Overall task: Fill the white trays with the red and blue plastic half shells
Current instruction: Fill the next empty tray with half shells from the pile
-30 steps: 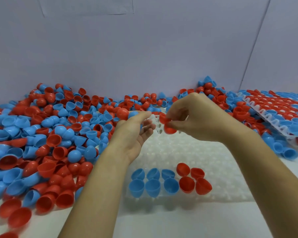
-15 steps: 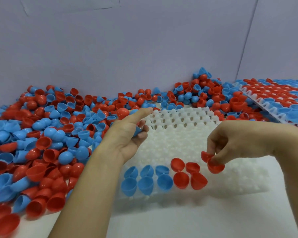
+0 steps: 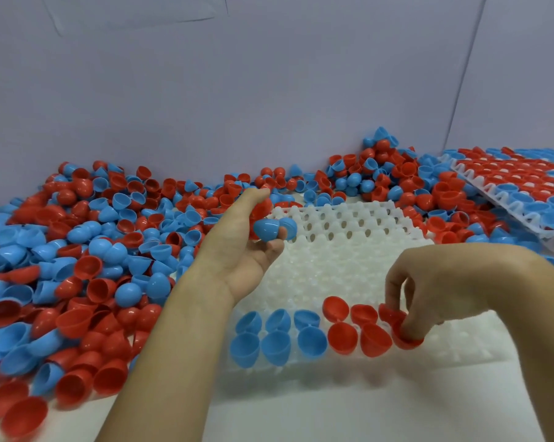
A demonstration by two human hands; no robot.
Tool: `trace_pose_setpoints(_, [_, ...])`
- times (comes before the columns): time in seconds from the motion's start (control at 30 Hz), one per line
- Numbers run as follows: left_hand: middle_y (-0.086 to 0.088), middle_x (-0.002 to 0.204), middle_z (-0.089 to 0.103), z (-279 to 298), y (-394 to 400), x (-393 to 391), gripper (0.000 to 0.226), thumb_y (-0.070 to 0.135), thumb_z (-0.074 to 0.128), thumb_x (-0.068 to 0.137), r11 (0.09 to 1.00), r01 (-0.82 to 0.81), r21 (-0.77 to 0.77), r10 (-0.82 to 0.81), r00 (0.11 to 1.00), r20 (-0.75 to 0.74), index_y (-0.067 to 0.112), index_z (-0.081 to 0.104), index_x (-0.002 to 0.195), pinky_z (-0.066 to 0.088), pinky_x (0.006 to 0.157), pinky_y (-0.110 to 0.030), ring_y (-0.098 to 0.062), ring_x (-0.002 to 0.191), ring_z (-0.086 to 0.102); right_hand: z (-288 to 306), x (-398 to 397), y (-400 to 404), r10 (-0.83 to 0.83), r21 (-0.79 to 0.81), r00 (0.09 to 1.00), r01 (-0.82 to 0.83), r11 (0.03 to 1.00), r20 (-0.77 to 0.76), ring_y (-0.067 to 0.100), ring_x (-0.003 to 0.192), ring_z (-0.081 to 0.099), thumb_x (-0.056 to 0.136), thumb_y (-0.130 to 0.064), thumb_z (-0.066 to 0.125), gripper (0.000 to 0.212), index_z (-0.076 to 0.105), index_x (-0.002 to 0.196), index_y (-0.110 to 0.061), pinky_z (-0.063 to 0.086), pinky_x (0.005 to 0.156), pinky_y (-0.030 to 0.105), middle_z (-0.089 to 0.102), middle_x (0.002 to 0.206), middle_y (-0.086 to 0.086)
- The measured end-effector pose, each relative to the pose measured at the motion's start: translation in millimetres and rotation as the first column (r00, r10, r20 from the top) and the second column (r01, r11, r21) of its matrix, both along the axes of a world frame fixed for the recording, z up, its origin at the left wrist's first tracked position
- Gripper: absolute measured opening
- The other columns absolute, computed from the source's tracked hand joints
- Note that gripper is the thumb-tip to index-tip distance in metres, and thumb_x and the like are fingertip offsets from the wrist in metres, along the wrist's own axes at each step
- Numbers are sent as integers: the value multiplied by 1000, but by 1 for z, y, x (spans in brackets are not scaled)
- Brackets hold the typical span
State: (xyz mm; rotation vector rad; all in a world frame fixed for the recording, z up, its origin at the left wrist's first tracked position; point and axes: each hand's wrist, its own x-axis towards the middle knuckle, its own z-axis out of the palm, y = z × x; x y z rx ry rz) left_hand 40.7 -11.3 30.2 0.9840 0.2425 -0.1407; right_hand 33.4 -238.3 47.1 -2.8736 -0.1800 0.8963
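Down on the white tray point(image 3: 349, 250), the right hand point(image 3: 441, 288) pinches a glossy red half shell point(image 3: 404, 334) at the front row, beside four red and six blue ones. The left hand point(image 3: 237, 247) cups blue half shells point(image 3: 270, 229) in curled fingers above the tray's far left corner.

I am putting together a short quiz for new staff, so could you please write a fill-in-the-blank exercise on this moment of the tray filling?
1. The right hand sets a ____ half shell into the near row of the white tray.
2. The left hand holds ____ shells above the tray.
3. The tray's blue shells sit to the ____ of its red ones.
4. The loose pile lies ____ of the tray.

Missing words: red; blue; left; left
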Motion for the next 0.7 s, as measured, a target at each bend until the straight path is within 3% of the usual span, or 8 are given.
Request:
trace_pose_setpoints(0.07, [-14,96,56,2,1,-1,22,29,67,92,999,28,-23,-27,999,23,9,60,84,45,44,-17,-12,56,54,3,0,-10,-10,78,999,7,997,35,8,80,68,73,-42,85,21,71,88,-41,58,72,23,72,85,-13])
trace_pose_setpoints(0.2, [-16,94,58,3,-1,-1,20,23,62,94,998,35,-58,-33,999,37,6,61,84,48,46,-17,-13,54,56,1,10,-8,-4,355,953,-110,929,304,-12,62,61,92,-33,67,5,65,94,-38,46,53,10,65,64,-29])
trace_pose_setpoints(0.3, [-17,98,60,3,-2,-2,19,23,64,96,997,48,-53,-45,997,59,5,65,89,50,45,-18,-12,53,58,-4,19,20,-112,569,848,-244,785,518,-10,75,64,93,-38,61,18,60,111,-40,51,60,12,69,81,-20])
trace_pose_setpoints(0.4, [-15,98,62,2,-4,-1,20,26,66,96,996,87,-11,-85,990,108,6,68,96,51,47,-17,-11,55,61,-13,22,46,-149,719,841,-337,608,520,0,89,69,88,-39,67,35,59,123,-39,59,70,22,68,103,-15])
trace_pose_setpoints(0.5, [-14,98,65,1,-3,-1,23,28,67,95,998,61,2,-61,992,110,6,67,103,52,47,-18,-12,59,67,-20,22,59,-171,773,820,-416,478,547,6,79,72,90,-26,69,20,66,108,-34,58,63,19,74,89,-9])
trace_pose_setpoints(0.6, [-14,101,70,0,-3,-2,28,29,67,96,999,35,30,-38,994,104,7,66,113,55,49,-22,-18,65,72,-24,24,62,-220,794,804,-425,434,552,6,74,73,94,-22,63,17,65,95,-38,56,60,16,75,81,-14])
trace_pose_setpoints(0.7, [-11,103,74,-1,-4,-1,32,32,66,97,992,-24,125,16,998,68,9,66,119,56,50,-25,-22,68,76,-25,25,63,-276,792,784,-398,463,556,4,71,71,89,-29,55,14,66,90,-38,54,58,14,73,74,-15])
